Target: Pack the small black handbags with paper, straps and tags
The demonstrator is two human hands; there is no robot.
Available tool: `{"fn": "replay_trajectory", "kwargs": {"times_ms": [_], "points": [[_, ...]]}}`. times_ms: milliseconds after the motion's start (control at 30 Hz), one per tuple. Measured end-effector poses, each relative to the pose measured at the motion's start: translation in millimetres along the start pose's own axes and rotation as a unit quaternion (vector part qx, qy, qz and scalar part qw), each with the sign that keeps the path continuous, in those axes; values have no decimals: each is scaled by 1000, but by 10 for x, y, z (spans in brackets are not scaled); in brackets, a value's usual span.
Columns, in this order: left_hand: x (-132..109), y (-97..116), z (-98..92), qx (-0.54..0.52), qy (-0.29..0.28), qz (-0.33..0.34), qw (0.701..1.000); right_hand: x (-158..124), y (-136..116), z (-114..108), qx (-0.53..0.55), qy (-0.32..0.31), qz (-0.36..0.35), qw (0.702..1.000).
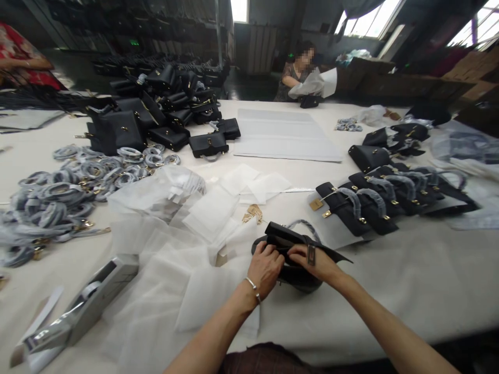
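Observation:
A black handbag (302, 280) lies on the table in front of me, its flap (278, 232) raised and its mouth open. My left hand (267, 267) grips the near left edge of the opening, fingers curled over it. Bent fingers of my right hand (314, 262) reach into the mouth and hold the bag's inner edge; their tips are partly hidden. Behind the bag rises its wrapped handle (307, 224). Close by on the left lie tan tags with strings (253, 213) and thin white foam sheets (210, 213).
Finished-looking black bags with wrapped handles (356, 205) stand in a row at right. Black bags (125, 127) are heaped at back left, near coiled wrapped straps (58, 197). A tape dispenser (93, 296) sits at front left. Across the table, a person (296, 78) handles white sheeting.

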State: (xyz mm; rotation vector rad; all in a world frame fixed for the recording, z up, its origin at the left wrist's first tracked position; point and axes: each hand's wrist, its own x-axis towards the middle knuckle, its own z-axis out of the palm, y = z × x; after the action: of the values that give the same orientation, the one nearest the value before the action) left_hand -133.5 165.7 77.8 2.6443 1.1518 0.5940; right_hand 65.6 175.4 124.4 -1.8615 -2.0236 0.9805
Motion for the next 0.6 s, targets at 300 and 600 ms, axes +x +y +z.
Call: {"fn": "replay_trajectory", "kwargs": {"times_ms": [300,600], "points": [[268,69,-70,65,-45,3,997,-161,241,-347,-163,10,45,986],[392,209,-158,25,-203,-61,977,-384,451,-61,-212,7,92,973]]}}
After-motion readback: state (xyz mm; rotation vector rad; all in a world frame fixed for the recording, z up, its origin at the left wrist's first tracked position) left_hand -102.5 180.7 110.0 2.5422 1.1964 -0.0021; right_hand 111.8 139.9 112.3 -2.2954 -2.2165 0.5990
